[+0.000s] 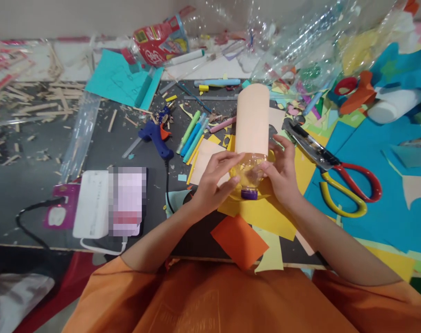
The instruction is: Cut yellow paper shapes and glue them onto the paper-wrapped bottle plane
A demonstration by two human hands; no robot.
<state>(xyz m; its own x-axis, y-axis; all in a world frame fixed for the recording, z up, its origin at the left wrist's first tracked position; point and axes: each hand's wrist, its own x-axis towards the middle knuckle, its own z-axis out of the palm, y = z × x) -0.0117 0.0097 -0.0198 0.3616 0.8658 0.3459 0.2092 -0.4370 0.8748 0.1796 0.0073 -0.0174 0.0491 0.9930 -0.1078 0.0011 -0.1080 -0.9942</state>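
Observation:
A clear plastic bottle (248, 169) with a purple cap (249, 194) lies with its cap toward me, its body wrapped in peach paper (252, 120). My left hand (215, 182) holds its neck end from the left, fingertips at the paper's lower edge. From the other side my right hand (281, 173) steadies the bottle, thumb against the clear plastic and the other fingers curved and spread near the wrap. Beneath them is yellow paper (276, 217). An orange paper square (240, 241) sits just in front of the cap.
Large scissors (330, 162) with red and yellow handles lie to the right on blue paper (359, 226). On the left are a blue glue gun (157, 138), several markers (193, 134), a phone (127, 201) and a white power bank (91, 203). Plastic bottles and wood sticks clutter the back.

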